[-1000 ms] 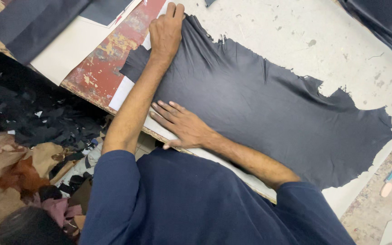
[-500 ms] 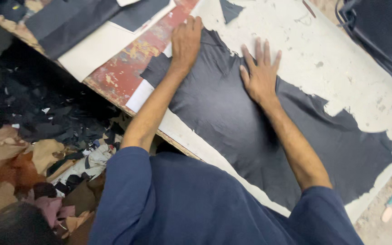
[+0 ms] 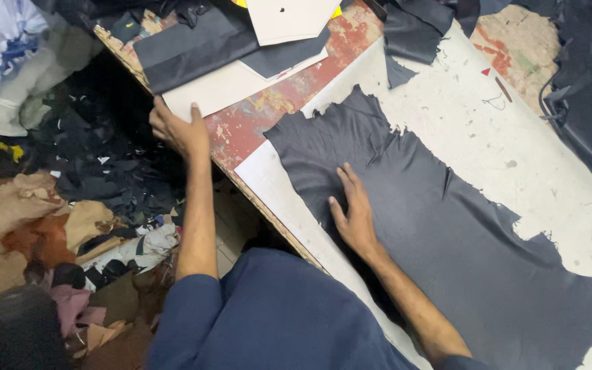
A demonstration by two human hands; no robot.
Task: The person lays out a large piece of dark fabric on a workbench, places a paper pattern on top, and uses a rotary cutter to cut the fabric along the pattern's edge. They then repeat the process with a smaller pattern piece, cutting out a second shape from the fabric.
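right hand [image 3: 355, 211] flat, fingers spread on dark leather hide [image 3: 447, 233], frame centre | left hand [image 3: 176, 128] upper left, probably gripping cream board [image 3: 224, 85] at tabletop [image 3: 248, 127] edge

Dark ragged-edged leather hide [image 3: 447, 233], flat

Worn work table [image 3: 255, 127] with chipped red paint is running diagonally across the view. A pale board [image 3: 515, 144] is lying on the table, covering most of it right of the red strip. A dark leather hide [image 3: 447, 226] is lying flat on that board, ragged edges all around. Left of the hide's top corner, a cream card sheet [image 3: 224, 85] is sitting at the table edge, with dark leather pieces [image 3: 193, 41] lying on it. Above the hide, a small dark scrap [image 3: 397, 72] is lying on the board.
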